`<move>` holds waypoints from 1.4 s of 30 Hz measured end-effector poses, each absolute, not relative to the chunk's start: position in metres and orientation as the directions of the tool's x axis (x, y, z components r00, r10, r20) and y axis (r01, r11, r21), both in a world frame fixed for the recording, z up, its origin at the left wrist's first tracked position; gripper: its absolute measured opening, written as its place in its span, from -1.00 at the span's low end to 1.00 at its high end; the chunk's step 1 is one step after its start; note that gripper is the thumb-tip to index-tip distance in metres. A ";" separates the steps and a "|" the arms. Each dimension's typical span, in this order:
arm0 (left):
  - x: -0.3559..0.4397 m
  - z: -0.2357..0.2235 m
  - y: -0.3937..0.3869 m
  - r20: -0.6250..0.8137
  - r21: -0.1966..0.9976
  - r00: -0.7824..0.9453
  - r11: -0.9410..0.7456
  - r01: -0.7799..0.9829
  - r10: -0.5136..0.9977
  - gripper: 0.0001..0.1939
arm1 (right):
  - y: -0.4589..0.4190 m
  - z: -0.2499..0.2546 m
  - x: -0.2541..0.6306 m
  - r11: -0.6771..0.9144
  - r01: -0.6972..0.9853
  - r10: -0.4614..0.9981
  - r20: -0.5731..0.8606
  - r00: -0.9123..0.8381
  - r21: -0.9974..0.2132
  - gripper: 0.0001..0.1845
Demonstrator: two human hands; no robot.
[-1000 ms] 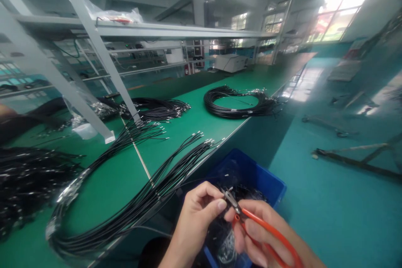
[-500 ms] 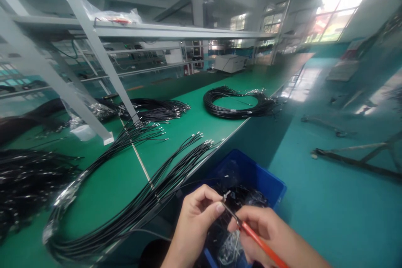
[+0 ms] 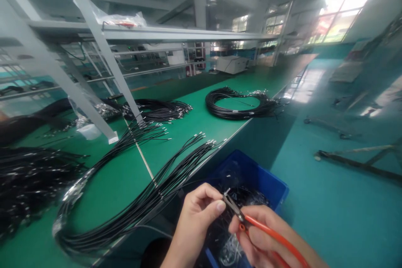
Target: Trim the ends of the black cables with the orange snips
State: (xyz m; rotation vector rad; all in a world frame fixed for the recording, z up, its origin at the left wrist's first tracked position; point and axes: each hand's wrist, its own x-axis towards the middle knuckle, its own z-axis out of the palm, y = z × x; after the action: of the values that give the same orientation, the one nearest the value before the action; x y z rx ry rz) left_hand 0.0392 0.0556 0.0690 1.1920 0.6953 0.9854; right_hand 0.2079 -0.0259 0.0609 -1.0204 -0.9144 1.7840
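Observation:
My left hand (image 3: 199, 215) is closed in a pinch, thumb against forefinger, on the end of a thin black cable. A small pale tip (image 3: 227, 191) shows just past the fingertips; most of the cable there is hidden. My right hand (image 3: 266, 232) is wrapped round orange-handled pliers (image 3: 270, 230). Their slim metal jaws are apart and reach to the cable end at my left fingertips. Whether the jaws touch the cable, I cannot tell. Left of my hands, a looped bundle of black cables (image 3: 176, 176) with silvery ends lies on the green bench.
A blue bin (image 3: 270, 180) with dark scraps and clear plastic sits below my hands. On the green bench (image 3: 188, 130) lie a coiled cable bundle (image 3: 232, 113) and more black cables (image 3: 28, 184). Grey shelf posts (image 3: 106, 58) rise at the left.
The plier jaws and handles have spread apart in my right hand. My left hand keeps its pinch. The whole view has shifted slightly.

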 end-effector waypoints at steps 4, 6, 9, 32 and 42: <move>0.039 0.069 0.055 0.072 0.967 0.438 0.045 -0.251 0.896 -0.92 | -0.026 0.061 0.206 -0.360 -0.339 0.919 -0.268 -0.289 -0.869 -0.65; 0.040 0.069 0.055 0.083 0.967 0.439 0.034 -0.251 0.894 -0.92 | -0.025 0.062 0.205 -0.339 -0.331 0.921 -0.239 -0.307 -0.881 -0.59; 0.040 0.069 0.055 0.100 0.964 0.439 0.023 -0.266 0.893 -0.92 | -0.023 0.060 0.202 -0.283 -0.346 0.940 -0.186 -0.286 -0.894 -0.60; 0.044 0.071 0.050 0.088 0.996 0.362 -0.087 -0.020 0.928 -0.83 | 0.003 0.076 0.180 -0.005 -0.222 0.943 -0.079 0.324 -0.975 -0.68; 0.041 0.072 0.051 0.057 0.976 0.354 0.022 -0.217 0.933 -0.83 | -0.028 0.065 0.203 -0.349 -0.389 0.931 -0.268 -0.248 -0.852 -0.65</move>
State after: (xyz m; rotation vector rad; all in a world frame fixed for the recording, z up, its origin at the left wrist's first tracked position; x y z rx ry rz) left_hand 0.0408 0.0506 0.0721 1.2129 0.7746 1.0455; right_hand 0.2026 -0.0284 0.0654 -0.9929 -0.8250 1.7593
